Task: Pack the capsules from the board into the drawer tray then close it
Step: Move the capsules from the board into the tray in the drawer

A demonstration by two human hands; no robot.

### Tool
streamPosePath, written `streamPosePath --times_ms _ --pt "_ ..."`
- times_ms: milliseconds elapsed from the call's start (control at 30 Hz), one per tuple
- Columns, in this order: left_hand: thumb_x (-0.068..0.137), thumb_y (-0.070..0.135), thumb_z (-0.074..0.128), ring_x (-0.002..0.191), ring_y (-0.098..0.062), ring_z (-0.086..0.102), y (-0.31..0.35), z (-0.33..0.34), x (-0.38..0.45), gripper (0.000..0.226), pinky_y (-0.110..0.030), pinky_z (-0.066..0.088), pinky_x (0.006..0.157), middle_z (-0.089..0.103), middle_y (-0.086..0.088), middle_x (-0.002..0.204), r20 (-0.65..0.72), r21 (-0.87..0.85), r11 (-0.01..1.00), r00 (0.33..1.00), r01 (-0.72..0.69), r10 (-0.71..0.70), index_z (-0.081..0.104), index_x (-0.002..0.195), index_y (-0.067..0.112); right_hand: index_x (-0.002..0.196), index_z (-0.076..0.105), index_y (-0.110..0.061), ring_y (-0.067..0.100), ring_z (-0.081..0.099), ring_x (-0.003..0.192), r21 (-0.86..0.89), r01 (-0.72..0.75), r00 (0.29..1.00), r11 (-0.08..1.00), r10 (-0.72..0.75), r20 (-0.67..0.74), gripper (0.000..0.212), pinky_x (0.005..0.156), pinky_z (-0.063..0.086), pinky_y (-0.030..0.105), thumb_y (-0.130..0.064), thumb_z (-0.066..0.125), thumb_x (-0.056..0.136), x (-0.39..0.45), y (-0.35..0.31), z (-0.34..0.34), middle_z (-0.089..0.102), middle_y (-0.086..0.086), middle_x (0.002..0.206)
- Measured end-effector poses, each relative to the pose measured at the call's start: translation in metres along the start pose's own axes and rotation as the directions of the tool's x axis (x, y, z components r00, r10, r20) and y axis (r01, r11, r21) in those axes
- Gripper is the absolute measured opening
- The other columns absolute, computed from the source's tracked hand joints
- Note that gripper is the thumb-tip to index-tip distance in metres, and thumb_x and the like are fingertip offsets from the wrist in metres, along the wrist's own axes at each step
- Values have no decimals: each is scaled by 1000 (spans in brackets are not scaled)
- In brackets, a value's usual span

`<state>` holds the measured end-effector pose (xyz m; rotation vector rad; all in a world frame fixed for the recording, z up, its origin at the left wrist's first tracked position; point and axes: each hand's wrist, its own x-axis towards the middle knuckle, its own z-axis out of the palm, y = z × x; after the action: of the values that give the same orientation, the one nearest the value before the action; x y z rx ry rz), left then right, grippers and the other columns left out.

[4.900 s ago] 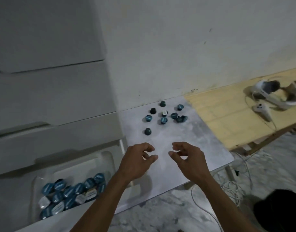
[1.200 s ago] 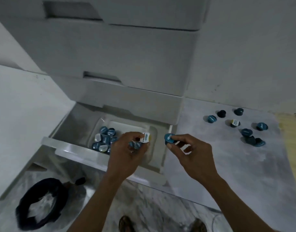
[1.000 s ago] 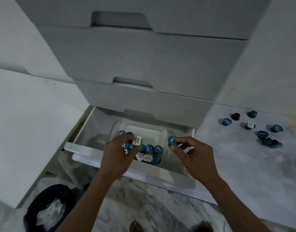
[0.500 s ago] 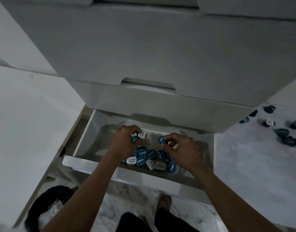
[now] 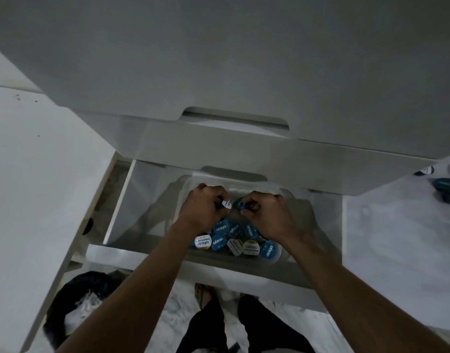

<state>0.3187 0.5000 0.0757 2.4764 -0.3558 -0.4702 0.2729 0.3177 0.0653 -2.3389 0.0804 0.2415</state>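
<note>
Hands over clear plastic tray | left hand pinches white-lidded capsule | right hand pinches blue round capsule

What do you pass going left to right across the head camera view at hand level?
White panel → open drawer's left wall → left hand → right hand → loose capsules on the board.
</note>
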Motion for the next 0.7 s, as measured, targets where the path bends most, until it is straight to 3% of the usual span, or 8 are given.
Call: streamPosePath --times_ms 200,367,533,700 --pt "72 23 79 93 -22 60 1 5 5 24 -41 50 89 68 0 90 8 64 998 1000 -22 22 69 94 20 104 71 -20 6 59 81 -15 -30 999 999 31 26 22 77 50 20 -17 74 82 -2 4 2 72 -1 96" --pt "71 25 80 93 -21 62 0 6 2 26 -42 50 90 70 0 91 25 77 996 999 -33 31 69 94 21 105 71 -19 9 61 83 -24 -47 997 999 49 58 26 79 52 23 -13 73 81 -3 5 1 71 0 98" --pt "74 30 78 97 -19 63 -2 3 -1 27 -41 48 95 71 3 95 27 67 997 999 -34 32 70 99 23 109 70 -16 7 59 85 -10 -41 992 999 42 116 29 69 39 2 -8 69 81 -6 7 -2 69 0 101" --pt "80 28 73 95 -18 63 -3 3 -2 17 -42 49 93 71 4 94 35 84 995 998 -59 57 69 96 25 110 70 -15 4 58 86 20 -49 991 999 46 123 25 67 36 -3 -10 69 85 -7 6 -4 69 -1 102"
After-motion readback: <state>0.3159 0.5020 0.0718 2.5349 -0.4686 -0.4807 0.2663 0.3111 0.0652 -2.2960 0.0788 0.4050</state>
